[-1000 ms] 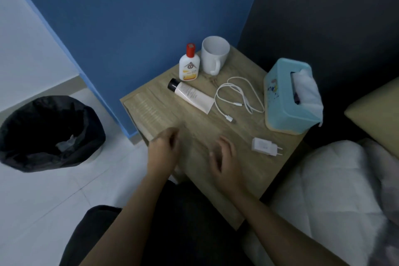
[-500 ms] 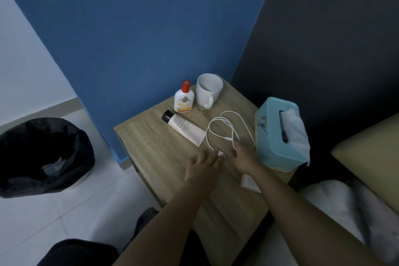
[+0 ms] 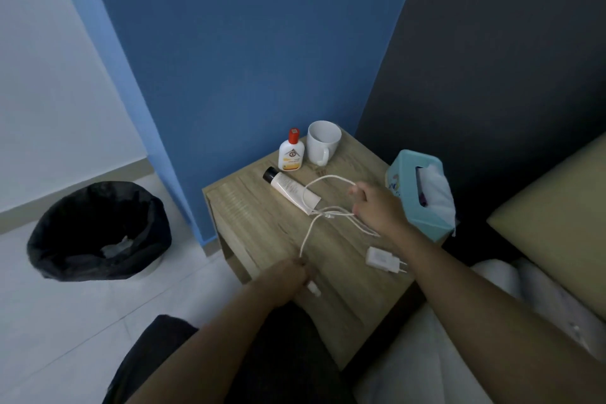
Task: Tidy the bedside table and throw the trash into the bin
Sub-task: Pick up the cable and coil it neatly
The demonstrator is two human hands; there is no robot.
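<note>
A white charging cable (image 3: pixel 311 226) is stretched over the wooden bedside table (image 3: pixel 259 226). My left hand (image 3: pixel 288 275) pinches one end of it near the table's front edge, the plug sticking out below my fingers. My right hand (image 3: pixel 377 203) holds the cable's loops further back, beside the tissue box. A white charger plug (image 3: pixel 382 259) lies on the table between my arms. A white tube with a black cap (image 3: pixel 290 188) lies under part of the cable. The black-lined bin (image 3: pixel 98 229) stands on the floor to the left with some trash inside.
A small bottle with a red cap (image 3: pixel 290 154) and a white mug (image 3: pixel 323 141) stand at the table's back corner. A teal tissue box (image 3: pixel 421 190) sits at the right edge. The bed with white bedding (image 3: pixel 492 321) lies to the right; blue wall behind.
Both hands moved from the table front to the cable and took hold of it. The left hand has pulled one end toward the front edge; the right hand lifted the loops.
</note>
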